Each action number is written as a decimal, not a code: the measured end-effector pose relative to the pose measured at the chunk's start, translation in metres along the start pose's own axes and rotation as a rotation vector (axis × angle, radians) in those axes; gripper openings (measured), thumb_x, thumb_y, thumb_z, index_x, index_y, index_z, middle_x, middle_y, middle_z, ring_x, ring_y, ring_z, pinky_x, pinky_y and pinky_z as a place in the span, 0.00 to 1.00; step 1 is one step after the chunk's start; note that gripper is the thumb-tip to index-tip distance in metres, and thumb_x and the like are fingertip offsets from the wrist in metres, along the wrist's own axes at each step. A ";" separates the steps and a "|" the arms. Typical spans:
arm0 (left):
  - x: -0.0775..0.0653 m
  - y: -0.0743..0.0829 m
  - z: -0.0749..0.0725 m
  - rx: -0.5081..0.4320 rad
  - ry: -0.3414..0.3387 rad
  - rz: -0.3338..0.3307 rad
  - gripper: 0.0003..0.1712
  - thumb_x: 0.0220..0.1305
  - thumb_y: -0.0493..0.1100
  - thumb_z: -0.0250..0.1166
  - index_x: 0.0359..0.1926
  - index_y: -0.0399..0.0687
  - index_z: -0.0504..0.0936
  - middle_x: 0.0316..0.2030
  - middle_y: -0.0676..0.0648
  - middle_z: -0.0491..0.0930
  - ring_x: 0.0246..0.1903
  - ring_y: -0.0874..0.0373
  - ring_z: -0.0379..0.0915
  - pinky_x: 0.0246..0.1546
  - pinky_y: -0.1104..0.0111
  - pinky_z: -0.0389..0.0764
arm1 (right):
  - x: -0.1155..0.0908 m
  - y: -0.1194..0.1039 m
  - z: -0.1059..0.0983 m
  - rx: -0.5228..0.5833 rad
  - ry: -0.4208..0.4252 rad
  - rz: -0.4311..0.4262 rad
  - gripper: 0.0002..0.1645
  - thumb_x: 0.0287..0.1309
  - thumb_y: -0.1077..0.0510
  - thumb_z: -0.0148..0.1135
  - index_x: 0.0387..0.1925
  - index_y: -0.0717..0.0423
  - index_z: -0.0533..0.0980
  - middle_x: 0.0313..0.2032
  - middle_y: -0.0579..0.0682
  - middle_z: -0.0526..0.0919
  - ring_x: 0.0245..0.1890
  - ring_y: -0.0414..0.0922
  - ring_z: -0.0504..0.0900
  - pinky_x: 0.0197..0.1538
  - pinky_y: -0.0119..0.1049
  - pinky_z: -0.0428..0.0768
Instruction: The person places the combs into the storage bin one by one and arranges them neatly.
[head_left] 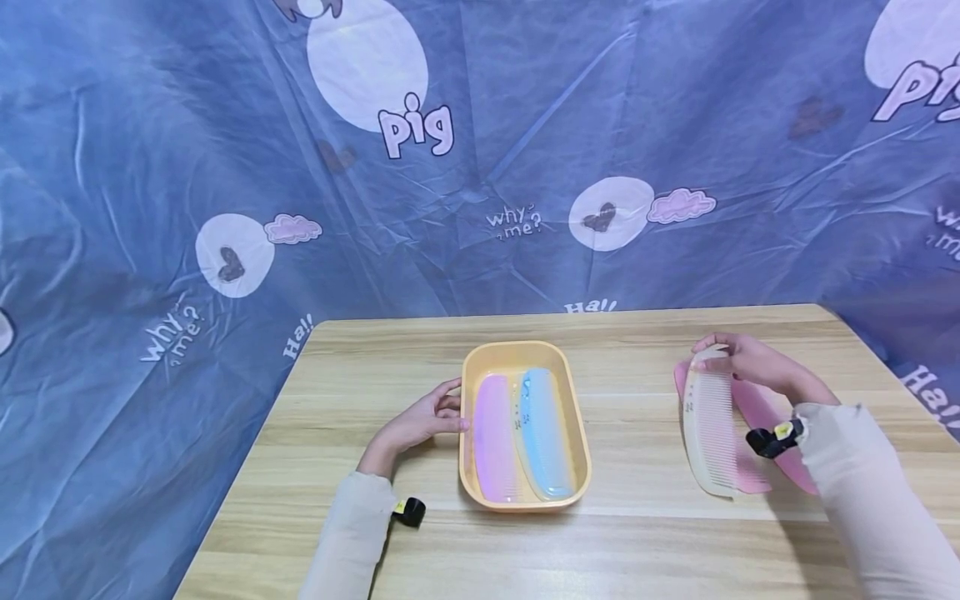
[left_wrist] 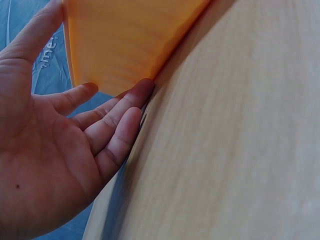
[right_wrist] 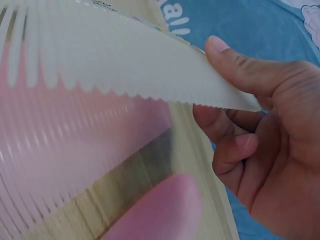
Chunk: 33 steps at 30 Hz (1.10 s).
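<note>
A yellow tray (head_left: 467, 358) holds a purple comb (head_left: 492, 437) and a blue comb (head_left: 546, 433), with the edge of a pale yellow comb showing beside the blue one. My left hand (head_left: 420, 422) touches the tray's left side, the thumb up at its rim and the other fingers loosely extended in the left wrist view. On the right, my right hand (head_left: 757, 364) pinches the end of a white comb (head_left: 705, 433) between thumb and fingers. Below that comb lie a pink comb (right_wrist: 65, 160) and another pink piece (right_wrist: 160, 210), partly covered by the comb and arm.
The wooden table (head_left: 630, 467) ends at the back against a blue printed cloth (head_left: 480, 208), which also hangs at both sides. Dark devices with yellow marks sit at the left wrist (head_left: 409, 511) and right wrist (head_left: 772, 439).
</note>
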<state>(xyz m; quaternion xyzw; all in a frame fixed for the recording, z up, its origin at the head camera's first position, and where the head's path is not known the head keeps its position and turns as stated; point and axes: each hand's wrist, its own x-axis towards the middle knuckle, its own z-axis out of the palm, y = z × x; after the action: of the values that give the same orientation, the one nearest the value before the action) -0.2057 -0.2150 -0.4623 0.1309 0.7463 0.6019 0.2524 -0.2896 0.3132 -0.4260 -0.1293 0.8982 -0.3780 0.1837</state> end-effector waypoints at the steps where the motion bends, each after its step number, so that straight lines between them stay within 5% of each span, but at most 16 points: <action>1: 0.000 0.000 0.000 0.000 0.002 -0.003 0.52 0.60 0.45 0.68 0.76 0.45 0.45 0.65 0.31 0.65 0.57 0.50 0.72 0.63 0.59 0.71 | 0.000 -0.002 0.000 -0.002 0.007 -0.008 0.26 0.64 0.52 0.59 0.56 0.67 0.69 0.33 0.44 0.80 0.29 0.33 0.74 0.33 0.30 0.74; 8: -0.001 -0.001 0.000 0.008 0.009 -0.011 0.52 0.60 0.45 0.68 0.76 0.45 0.45 0.65 0.31 0.65 0.57 0.50 0.72 0.64 0.57 0.70 | 0.002 -0.019 0.002 0.061 0.029 -0.045 0.26 0.63 0.52 0.61 0.54 0.66 0.68 0.33 0.42 0.81 0.30 0.34 0.78 0.35 0.29 0.77; 19: -0.001 0.001 0.000 -0.007 0.009 -0.004 0.53 0.59 0.45 0.69 0.76 0.44 0.45 0.64 0.31 0.65 0.57 0.48 0.72 0.65 0.57 0.70 | 0.005 -0.046 0.007 0.167 0.051 -0.101 0.13 0.62 0.55 0.62 0.47 0.50 0.72 0.30 0.35 0.80 0.29 0.33 0.76 0.32 0.31 0.76; 33: 0.000 0.001 0.000 -0.022 0.006 -0.013 0.53 0.59 0.44 0.69 0.76 0.45 0.45 0.64 0.31 0.66 0.56 0.50 0.73 0.64 0.57 0.71 | 0.016 -0.079 0.013 0.271 0.030 -0.104 0.14 0.63 0.56 0.62 0.48 0.51 0.71 0.31 0.37 0.83 0.31 0.35 0.81 0.36 0.31 0.78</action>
<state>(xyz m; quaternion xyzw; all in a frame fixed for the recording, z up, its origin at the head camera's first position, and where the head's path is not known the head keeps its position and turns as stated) -0.2055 -0.2145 -0.4617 0.1214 0.7411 0.6089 0.2554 -0.2907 0.2456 -0.3811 -0.1439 0.8335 -0.5068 0.1664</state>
